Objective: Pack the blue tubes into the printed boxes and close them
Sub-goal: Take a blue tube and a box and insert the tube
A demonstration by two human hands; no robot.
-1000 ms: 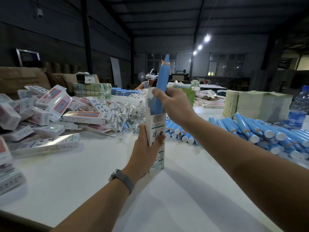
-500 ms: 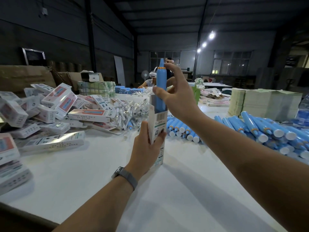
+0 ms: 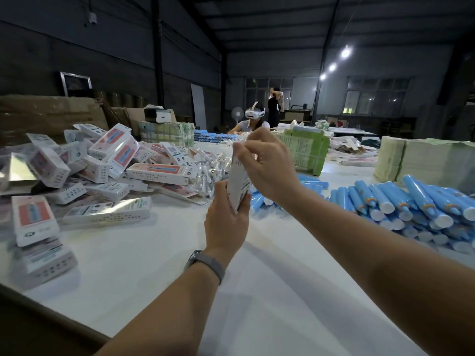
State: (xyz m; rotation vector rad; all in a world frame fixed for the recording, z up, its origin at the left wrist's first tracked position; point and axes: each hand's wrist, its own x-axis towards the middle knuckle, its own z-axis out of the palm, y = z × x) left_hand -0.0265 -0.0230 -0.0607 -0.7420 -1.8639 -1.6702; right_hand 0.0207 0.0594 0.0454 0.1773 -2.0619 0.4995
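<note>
Cardboard this thin looks light and easily crushed, so the box (image 3: 237, 187), at frame centre, is gripped low by the left hand (image 3: 226, 224) while the right hand (image 3: 267, 163) pinches its top flap.

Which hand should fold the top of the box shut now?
The right hand, probably. Its fingers already pinch the top end of the printed box, right where the flap is. The left hand is lower, wrapped round the box's bottom, keeping it upright above the table.
</note>
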